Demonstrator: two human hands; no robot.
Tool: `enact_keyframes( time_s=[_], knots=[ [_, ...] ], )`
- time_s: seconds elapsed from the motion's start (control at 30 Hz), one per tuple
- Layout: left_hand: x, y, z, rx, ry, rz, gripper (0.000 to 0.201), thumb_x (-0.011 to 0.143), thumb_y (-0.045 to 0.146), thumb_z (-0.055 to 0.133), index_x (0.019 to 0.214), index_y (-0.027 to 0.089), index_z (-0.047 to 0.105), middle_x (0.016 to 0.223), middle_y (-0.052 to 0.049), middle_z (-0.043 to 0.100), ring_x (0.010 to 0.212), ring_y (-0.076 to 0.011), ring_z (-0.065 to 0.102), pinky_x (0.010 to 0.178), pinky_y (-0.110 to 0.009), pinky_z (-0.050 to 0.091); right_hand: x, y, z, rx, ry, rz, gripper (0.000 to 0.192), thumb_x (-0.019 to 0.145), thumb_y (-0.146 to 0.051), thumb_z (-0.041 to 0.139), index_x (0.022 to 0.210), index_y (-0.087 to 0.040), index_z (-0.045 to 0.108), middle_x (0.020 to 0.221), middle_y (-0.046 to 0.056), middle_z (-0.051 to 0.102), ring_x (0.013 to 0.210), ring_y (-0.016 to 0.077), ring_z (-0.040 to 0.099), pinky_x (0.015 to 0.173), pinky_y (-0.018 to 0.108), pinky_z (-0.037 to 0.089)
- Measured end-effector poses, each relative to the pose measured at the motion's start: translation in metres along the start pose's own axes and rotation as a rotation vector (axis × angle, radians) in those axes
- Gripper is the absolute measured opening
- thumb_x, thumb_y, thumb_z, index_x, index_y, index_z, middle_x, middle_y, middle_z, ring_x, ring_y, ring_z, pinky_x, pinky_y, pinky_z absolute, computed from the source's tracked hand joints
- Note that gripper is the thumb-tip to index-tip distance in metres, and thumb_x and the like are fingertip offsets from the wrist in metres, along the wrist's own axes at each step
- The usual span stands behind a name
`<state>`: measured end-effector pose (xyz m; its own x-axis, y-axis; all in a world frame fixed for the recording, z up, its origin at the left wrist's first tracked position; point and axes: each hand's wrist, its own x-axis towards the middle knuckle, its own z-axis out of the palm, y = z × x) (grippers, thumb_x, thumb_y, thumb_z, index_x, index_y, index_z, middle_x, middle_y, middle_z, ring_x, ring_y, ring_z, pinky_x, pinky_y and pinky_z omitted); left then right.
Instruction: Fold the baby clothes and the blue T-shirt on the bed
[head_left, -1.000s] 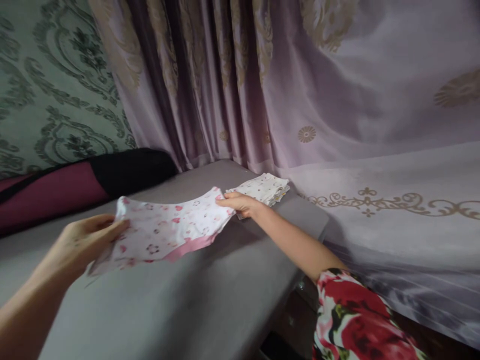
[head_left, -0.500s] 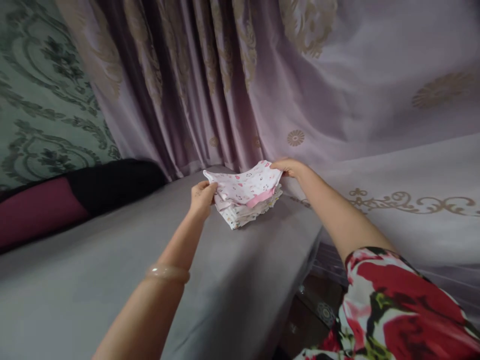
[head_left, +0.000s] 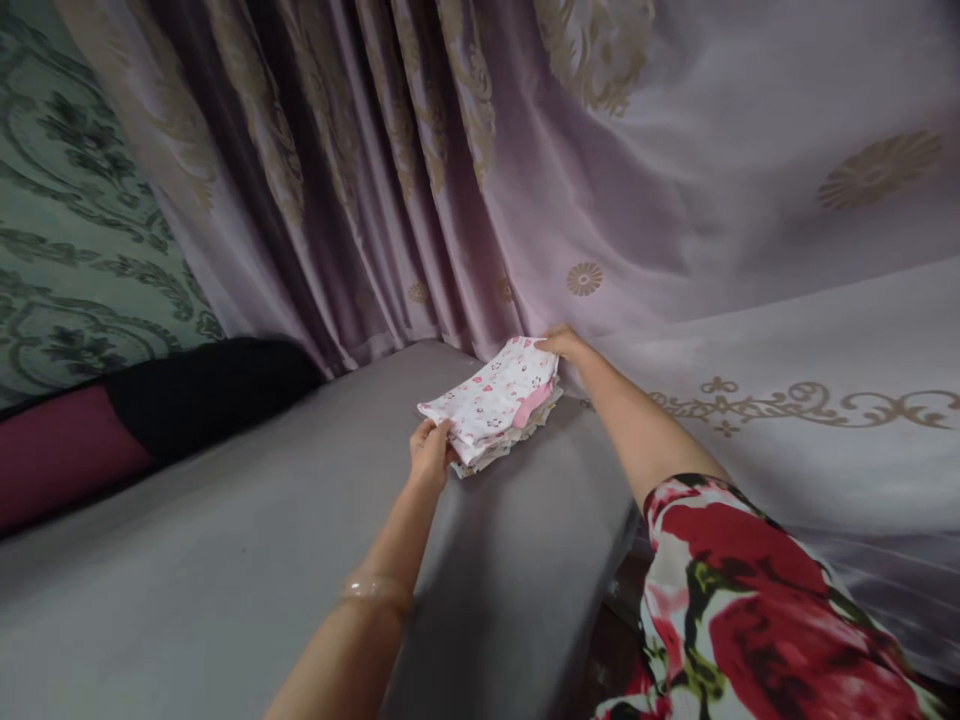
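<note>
On the grey mattress-like surface (head_left: 247, 580), near the curtain (head_left: 600, 180): pink-trimmed printed cloth (head_left: 499, 392) atop a folded stack (head_left: 486, 464), gripped at both ends.
Left hand (head_left: 430, 450) clamped on the cloth's near end; right hand (head_left: 562, 345) pinching its far end, fingertips partly hidden; can't tell if lower layers are caught too. Stack edges look uneven along the pink-trim side. Likely risks: letting go unevenly or tugging sideways would skew the cloth; fingers snagging lower layers could drag the stack apart.
</note>
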<state>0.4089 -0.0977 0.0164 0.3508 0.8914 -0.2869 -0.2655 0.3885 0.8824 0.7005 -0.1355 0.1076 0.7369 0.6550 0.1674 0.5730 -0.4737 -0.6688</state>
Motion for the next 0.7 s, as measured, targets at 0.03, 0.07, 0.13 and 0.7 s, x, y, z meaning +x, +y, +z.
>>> enact_keyframes(
  time_s=[0.03,0.07,0.13,0.7],
  knots=[
    [0.0,-0.005,-0.003,-0.005,-0.002,-0.008,0.01,0.071,0.015,0.064,0.076,0.017,0.056,0.055,0.005,0.054,0.047,-0.0101,0.057,0.056,-0.024,0.052,-0.001,0.005,0.003,-0.058,-0.011,0.014,0.018,0.076,-0.017,0.068,0.092,-0.012,0.073,0.087,0.009,0.072,0.097,0.0234,0.065,0.086,0.031,0.049],
    [0.001,-0.008,-0.005,-0.013,-0.003,-0.011,0.01,0.072,0.015,0.064,0.077,0.017,0.056,0.055,0.005,0.054,0.047,-0.0104,0.057,0.056,-0.024,0.053,-0.003,0.009,0.006,-0.113,-0.02,0.022,0.018,0.078,-0.019,0.066,0.094,-0.014,0.073,0.091,0.009,0.073,0.099,0.0229,0.065,0.087,0.03,0.048],
    [0.002,-0.014,-0.008,-0.022,-0.008,-0.007,0.009,0.074,0.015,0.064,0.078,0.017,0.057,0.056,0.004,0.055,0.047,-0.0105,0.058,0.056,-0.025,0.053,-0.009,0.019,0.011,-0.208,-0.029,0.025,0.021,0.083,-0.024,0.063,0.099,-0.015,0.073,0.101,0.011,0.072,0.102,0.023,0.064,0.088,0.03,0.047],
    [-0.011,-0.01,-0.003,0.05,-0.001,0.012,0.052,0.061,0.005,0.077,0.105,0.015,0.052,0.095,-0.01,0.069,0.066,-0.0154,0.067,0.053,-0.023,0.052,-0.049,0.008,0.073,-0.574,-0.208,-0.16,0.061,0.097,-0.054,0.024,0.143,-0.021,0.045,0.151,0.014,0.039,0.137,0.0352,0.036,0.109,0.058,0.024]
  ],
)
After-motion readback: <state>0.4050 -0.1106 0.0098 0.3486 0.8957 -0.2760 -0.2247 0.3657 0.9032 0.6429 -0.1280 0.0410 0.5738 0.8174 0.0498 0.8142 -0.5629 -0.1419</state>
